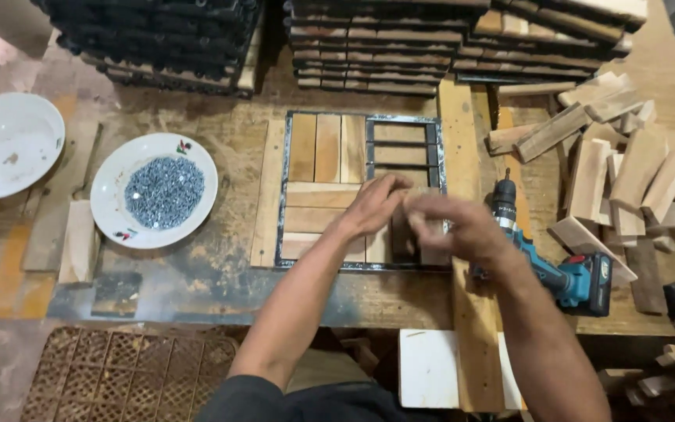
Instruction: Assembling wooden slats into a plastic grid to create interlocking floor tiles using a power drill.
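left hand + right hand: grips closed on short brown wood slat | over half-filled black frame

A square frame lies at the centre of the table, with a plate of screws to its left and an empty plate farther left. A cordless drill and a pile of wooden slats lie to its right, stacked tiles behind it.

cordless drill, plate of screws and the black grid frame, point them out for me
cordless drill (568, 273), head view, on its teal body
plate of screws (111, 199), head view, on its bare white rim
black grid frame (400, 143), head view, on an uncovered crossbar
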